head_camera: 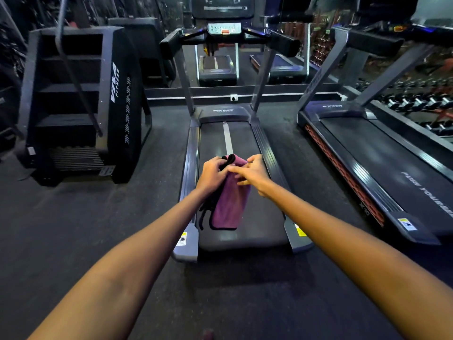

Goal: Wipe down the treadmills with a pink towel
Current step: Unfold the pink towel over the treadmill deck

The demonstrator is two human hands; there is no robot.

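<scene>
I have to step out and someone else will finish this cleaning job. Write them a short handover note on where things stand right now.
Left hand: grips the top of the pink towel, which hangs in the air over the middle treadmill.
Right hand: its fingers touch the upper edge of the towel; whether they pinch it cannot be told.
Done: towel in hand, person standing at the rear end of the middle treadmill. No wiping shows yet.
Left: wipe the middle treadmill, then the treadmill on the right.
</scene>
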